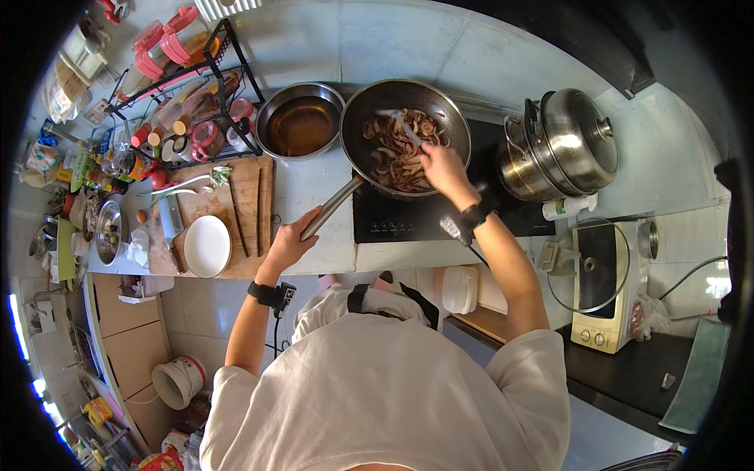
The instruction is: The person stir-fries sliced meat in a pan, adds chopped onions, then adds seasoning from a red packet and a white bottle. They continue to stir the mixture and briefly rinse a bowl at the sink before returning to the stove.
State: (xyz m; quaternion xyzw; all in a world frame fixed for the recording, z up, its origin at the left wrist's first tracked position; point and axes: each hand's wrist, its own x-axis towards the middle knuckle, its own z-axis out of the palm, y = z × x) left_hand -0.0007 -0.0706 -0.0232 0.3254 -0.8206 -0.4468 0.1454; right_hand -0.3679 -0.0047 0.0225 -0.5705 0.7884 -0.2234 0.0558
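My left hand (293, 243) grips the metal handle of a deep frying pan (358, 126), which sits over the left part of a black cooktop (406, 226). In my right hand (446, 171) is a spatula (407, 128), its handle held above the pan and its head down among sliced food (400, 159), which looks like meat or onion strips. Left of the pan, close beside it, stands a steel bowl (265, 141) of brown liquid. A wooden cutting board (203, 200) further left carries a white bowl (207, 246), a cleaver (171, 221), chopsticks and scallions (219, 176).
A large lidded steamer pot (548, 147) stands at the cooktop's right. A black rack (221, 88) with jars is behind the board. At right, a glass lid (589, 265) is in front of a microwave oven (595, 335). An egg (141, 216) lies left of the board.
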